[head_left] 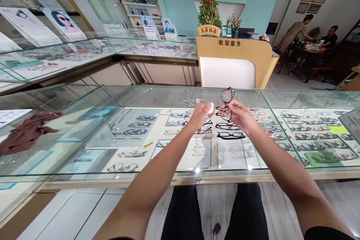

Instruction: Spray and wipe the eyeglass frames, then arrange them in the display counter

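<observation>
My right hand (242, 115) pinches a pair of dark-framed eyeglasses (226, 95), held up on edge above the glass display counter (157, 95). One round lens stands above the fingers, the other hangs below them. Left of it, my left hand (200, 115) is closed around a small white object (210, 110); only its rounded white end shows, so its kind is unclear. Under both hands, several frames lie in rows inside the case, among them black eyeglasses (231, 135). Thin-rimmed eyeglasses (194, 101) lie behind my left hand.
A crumpled brown cloth (26, 131) lies on the glass at the left. A printed card (351, 122) stands at the right edge. Beyond are a wooden cashier desk (233, 50), more display cases (165, 60), and two people at a table (305, 50) on the far right.
</observation>
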### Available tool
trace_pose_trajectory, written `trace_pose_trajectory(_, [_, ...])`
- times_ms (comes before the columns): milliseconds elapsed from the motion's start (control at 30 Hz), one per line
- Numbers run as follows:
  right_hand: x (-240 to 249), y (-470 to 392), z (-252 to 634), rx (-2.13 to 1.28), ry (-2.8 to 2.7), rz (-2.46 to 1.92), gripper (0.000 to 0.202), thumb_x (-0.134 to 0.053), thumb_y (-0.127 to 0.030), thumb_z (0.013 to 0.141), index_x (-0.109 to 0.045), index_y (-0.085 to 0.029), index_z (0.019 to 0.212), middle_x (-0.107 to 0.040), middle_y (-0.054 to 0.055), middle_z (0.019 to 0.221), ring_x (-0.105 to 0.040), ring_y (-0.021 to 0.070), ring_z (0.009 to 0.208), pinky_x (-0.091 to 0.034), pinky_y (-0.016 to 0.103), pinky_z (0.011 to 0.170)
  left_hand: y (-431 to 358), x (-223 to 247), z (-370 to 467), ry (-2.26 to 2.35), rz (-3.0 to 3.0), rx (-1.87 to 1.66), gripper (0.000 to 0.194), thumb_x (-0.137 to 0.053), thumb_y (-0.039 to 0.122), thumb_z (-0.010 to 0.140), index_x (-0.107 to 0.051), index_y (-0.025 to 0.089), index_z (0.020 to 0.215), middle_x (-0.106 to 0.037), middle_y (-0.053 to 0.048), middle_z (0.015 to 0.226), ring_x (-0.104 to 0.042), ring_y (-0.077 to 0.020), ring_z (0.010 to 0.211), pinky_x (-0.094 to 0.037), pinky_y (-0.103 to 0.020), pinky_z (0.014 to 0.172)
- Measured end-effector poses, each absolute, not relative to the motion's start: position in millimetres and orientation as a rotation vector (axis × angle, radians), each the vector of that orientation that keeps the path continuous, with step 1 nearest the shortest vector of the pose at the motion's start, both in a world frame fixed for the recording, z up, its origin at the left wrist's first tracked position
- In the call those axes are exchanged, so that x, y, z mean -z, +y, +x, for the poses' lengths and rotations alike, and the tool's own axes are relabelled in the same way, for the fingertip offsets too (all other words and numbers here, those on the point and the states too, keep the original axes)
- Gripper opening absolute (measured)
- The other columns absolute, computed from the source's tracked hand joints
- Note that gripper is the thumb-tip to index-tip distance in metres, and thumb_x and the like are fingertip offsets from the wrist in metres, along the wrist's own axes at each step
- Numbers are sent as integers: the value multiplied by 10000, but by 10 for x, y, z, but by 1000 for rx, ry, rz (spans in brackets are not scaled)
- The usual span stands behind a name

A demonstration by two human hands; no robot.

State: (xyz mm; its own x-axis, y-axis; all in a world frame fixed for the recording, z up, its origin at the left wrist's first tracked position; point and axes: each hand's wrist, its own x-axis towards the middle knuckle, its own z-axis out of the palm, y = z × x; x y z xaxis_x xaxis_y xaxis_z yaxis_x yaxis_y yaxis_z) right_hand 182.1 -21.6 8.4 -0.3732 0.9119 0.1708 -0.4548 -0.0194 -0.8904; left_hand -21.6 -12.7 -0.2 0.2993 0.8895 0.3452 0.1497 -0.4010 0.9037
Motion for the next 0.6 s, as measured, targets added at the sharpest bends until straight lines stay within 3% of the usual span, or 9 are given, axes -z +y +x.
trace_pose_trajectory(233, [-68,-218,1790,-1599,-1182,-572,406,-997,-503,722,-685,-256,807,-815,14,938,-748,172,908,-625,328,925,-210,54,-124,1205,2037,-1086,583,-600,739,842,-432,229,616,-389,27,556,-345,-137,580,-247,-314,591])
trace_pose_trajectory(333, [-75,-215,1805,-1613,-1156,-568,409,-1009,-496,705,-692,-257,802,-816,5,931,-743,160,909,-625,317,940,-166,61,-169,1051,1948,-1180,651,-503,800,894,-405,230,596,-395,14,576,-364,-137,586,-280,-314,585])
trace_pose_trajectory(467, [-87,-164,1873,-1601,-1114,-563,384,-994,-466,739,-674,-259,788,-812,5,960,-738,154,904,-634,325,955,22,54,-353,988,1651,-1398,693,-424,850,923,-518,231,627,-498,-22,609,-434,-146,551,-349,-301,506])
trace_pose_trajectory(533, [-91,-133,1905,-1597,-1100,-563,382,-992,-455,745,-667,-258,783,-813,12,972,-739,158,889,-639,334,951,153,64,-489,1105,1467,-1537,580,-511,760,938,-556,230,707,-546,-26,661,-505,-157,590,-431,-289,522])
trace_pose_trajectory(600, [-94,-108,1927,-1594,-1088,-564,382,-1001,-449,734,-672,-260,775,-819,8,967,-736,154,865,-646,333,938,291,105,-650,1297,1311,-1668,357,-619,567,933,-568,231,821,-588,-22,757,-584,-175,707,-530,-293,630])
